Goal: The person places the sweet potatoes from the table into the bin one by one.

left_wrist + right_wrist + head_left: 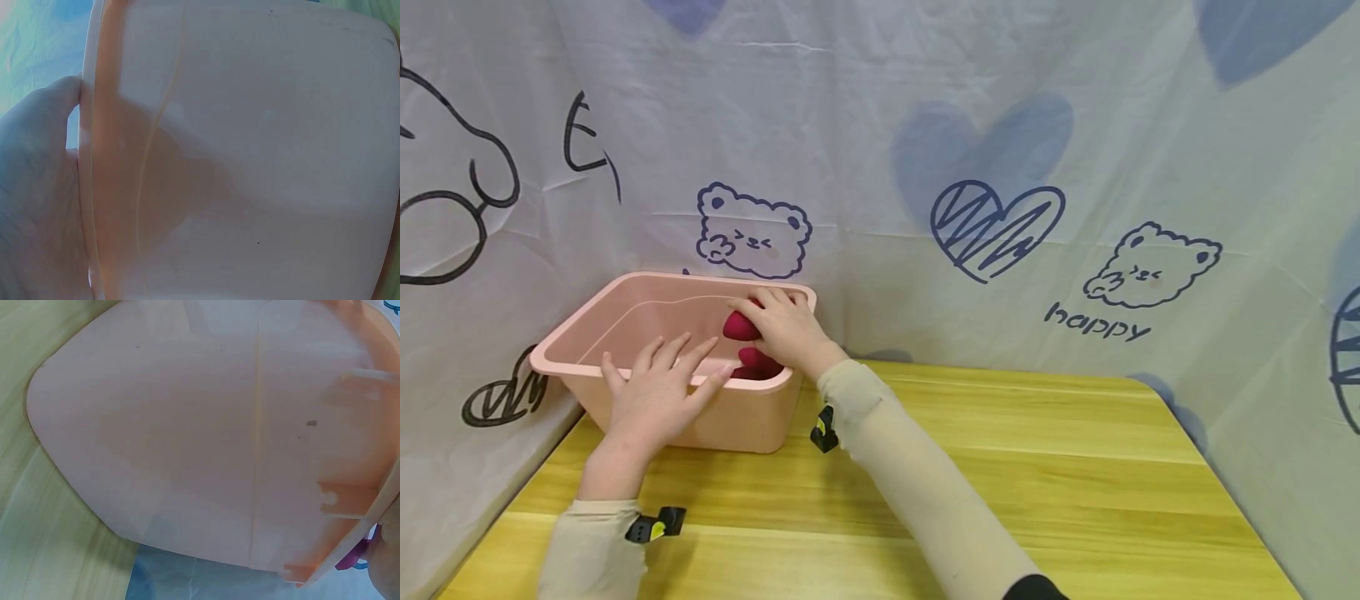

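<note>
A light pink plastic bin (722, 421) stands on the table, its open top showing in the head view. My right hand (786, 329) reaches over the bin's right end and grips a rounded magenta object (741, 326), mostly covered by the fingers; its kind I cannot tell. Below it, another magenta piece (758, 360) lies inside the bin, partly behind the front rim. Over the front rim, my left hand (658, 387) spreads its fingers with nothing held. The left wrist view has this hand (37, 150) at the rim, and the right wrist view shows the bin's outer wall (187, 437).
The wooden table (1037, 475) extends right of the bin and toward me. A white cloth (865, 275) with printed bears and hearts hangs behind the table and along its left side, close to the bin.
</note>
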Tool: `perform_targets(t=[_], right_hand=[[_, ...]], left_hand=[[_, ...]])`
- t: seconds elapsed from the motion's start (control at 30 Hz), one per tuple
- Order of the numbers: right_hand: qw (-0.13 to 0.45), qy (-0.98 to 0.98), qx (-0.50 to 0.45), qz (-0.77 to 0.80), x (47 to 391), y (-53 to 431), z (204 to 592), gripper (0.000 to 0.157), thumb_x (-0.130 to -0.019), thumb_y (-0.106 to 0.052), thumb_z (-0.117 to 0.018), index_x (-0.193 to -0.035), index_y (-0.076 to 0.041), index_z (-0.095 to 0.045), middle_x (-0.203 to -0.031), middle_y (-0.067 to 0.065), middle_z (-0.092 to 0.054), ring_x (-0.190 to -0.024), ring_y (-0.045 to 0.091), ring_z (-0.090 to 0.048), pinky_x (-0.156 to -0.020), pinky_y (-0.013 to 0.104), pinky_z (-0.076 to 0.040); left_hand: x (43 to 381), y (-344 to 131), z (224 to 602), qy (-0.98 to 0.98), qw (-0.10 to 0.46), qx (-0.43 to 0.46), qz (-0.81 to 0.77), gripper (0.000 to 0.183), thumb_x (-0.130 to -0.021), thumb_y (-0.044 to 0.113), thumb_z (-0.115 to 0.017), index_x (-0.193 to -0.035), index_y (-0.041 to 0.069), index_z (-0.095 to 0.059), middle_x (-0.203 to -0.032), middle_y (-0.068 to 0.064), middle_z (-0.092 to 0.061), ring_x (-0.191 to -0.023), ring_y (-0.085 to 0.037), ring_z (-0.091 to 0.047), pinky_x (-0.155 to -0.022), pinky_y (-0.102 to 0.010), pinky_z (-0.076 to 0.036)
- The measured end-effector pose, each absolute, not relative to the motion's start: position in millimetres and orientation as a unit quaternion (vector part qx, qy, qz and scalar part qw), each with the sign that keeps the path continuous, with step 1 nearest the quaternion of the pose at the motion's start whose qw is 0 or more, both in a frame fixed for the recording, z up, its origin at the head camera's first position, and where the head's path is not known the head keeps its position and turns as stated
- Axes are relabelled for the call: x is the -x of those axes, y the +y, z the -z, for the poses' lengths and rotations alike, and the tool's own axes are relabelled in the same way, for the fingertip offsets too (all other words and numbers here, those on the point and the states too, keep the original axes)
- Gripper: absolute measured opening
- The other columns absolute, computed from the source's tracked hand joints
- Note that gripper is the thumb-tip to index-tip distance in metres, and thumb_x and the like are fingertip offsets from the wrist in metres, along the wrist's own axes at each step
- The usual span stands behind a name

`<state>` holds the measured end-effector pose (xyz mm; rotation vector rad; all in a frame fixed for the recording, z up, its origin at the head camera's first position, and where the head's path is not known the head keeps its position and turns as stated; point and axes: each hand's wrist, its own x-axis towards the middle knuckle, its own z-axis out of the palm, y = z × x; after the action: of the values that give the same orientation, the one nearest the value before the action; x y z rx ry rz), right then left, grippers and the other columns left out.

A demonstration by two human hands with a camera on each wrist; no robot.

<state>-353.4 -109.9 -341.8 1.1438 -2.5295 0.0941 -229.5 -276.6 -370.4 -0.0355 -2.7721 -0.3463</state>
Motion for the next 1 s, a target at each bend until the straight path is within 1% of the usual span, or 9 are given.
perform_targets(t=[0.17,0.37,0.6,1.0], right_hand=[[0.181,-0.897,-0.402,-0.034,353.2,-109.6,342.1,0.062,-0.090,-0.041,-0.066,-0.146,-0.031,-0.042,-0.146,-0.002,-0.047,-0.138,0.016,-0.040,-0.111,0.044,-0.034],[0.181,-0.900,-0.395,-0.020,352.5,-109.7,342.2,0.064,-0.091,-0.032,-0.068,-0.148,-0.031,-0.039,-0.148,-0.002,-0.046,-0.139,0.017,-0.040,-0.111,0.046,-0.035],[0.188,-0.899,-0.395,-0.025,352.5,-108.8,342.1,0.059,-0.092,-0.028,-0.065,-0.147,-0.030,-0.042,-0.147,-0.002,-0.047,-0.138,0.017,-0.041,-0.111,0.046,-0.036],[0.192,-0.900,-0.389,-0.030,352.7,-108.5,344.1,0.058,-0.092,-0.030,-0.065,-0.146,-0.029,-0.043,-0.147,-0.002,-0.047,-0.138,0.017,-0.040,-0.112,0.048,-0.035]], left_hand=[[229.0,-276.4,370.3,-0.977,0.171,0.012,0.124,0.070,-0.095,0.070,-0.030,-0.148,0.024,-0.042,-0.154,-0.020,-0.035,-0.139,-0.048,-0.024,-0.103,-0.081,0.007],[228.7,-276.1,369.4,-0.978,0.172,0.011,0.121,0.070,-0.094,0.070,-0.032,-0.147,0.025,-0.043,-0.154,-0.020,-0.036,-0.139,-0.048,-0.024,-0.103,-0.082,0.005],[228.9,-275.8,369.4,-0.977,0.173,0.012,0.123,0.072,-0.094,0.070,-0.031,-0.146,0.022,-0.045,-0.153,-0.021,-0.037,-0.139,-0.048,-0.024,-0.103,-0.081,0.006],[229.2,-276.0,369.5,-0.978,0.169,0.010,0.120,0.074,-0.094,0.070,-0.030,-0.146,0.020,-0.045,-0.153,-0.022,-0.036,-0.139,-0.049,-0.023,-0.103,-0.082,0.007]])
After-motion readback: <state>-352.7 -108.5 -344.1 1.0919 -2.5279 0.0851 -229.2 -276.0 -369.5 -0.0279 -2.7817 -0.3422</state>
